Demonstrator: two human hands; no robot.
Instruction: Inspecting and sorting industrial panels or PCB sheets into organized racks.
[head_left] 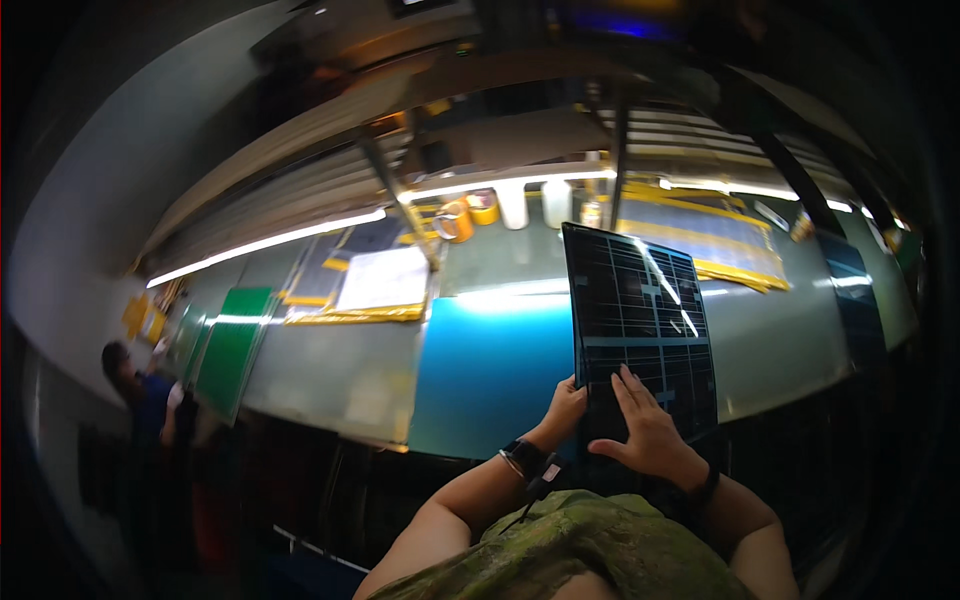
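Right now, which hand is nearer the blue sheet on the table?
Left. The left hand holds the left edge of the dark panel, beside the blue sheet; the right hand is farther right, over the panel's face.

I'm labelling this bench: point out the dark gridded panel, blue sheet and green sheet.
Dark gridded panel (645, 322), head view: middle of its face.
Blue sheet (492, 378), head view: its middle.
Green sheet (233, 350), head view: its middle.

Visible quantities are as follows: one left hand (566, 404), one right hand (648, 432), one held panel (640, 310), one blue mat (490, 380), two white containers (512, 206), one co-worker (145, 395).
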